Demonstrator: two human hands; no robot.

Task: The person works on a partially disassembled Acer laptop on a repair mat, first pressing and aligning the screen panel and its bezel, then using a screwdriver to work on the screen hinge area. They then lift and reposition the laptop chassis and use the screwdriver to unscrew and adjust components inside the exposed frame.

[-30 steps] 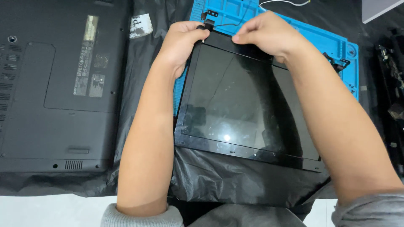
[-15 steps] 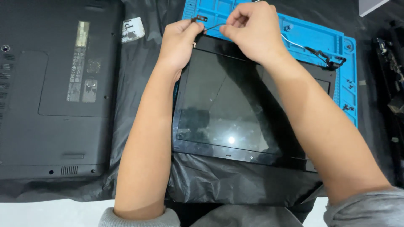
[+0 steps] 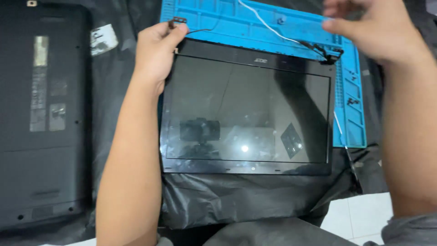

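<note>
A black laptop screen panel point(image 3: 246, 109) lies face up in front of me, its top edge resting on a blue work mat point(image 3: 255, 23). My left hand point(image 3: 157, 50) grips the panel's upper left corner, thumb by the small metal hinge point(image 3: 177, 20). My right hand point(image 3: 375, 29) hovers above the mat's upper right, fingers loosely curled, holding nothing that I can see. Thin white and black cables point(image 3: 282, 34) run along the panel's top edge to the right hinge point(image 3: 330, 54).
A black laptop base point(image 3: 41, 114) lies bottom up at the left. Black plastic sheeting point(image 3: 227, 200) covers the surface under everything. White floor tile point(image 3: 359, 214) shows at the lower right.
My right hand has let go of the panel's top edge and moved up and to the right. The left hand stays on the upper left corner. The camera view has shifted left.
</note>
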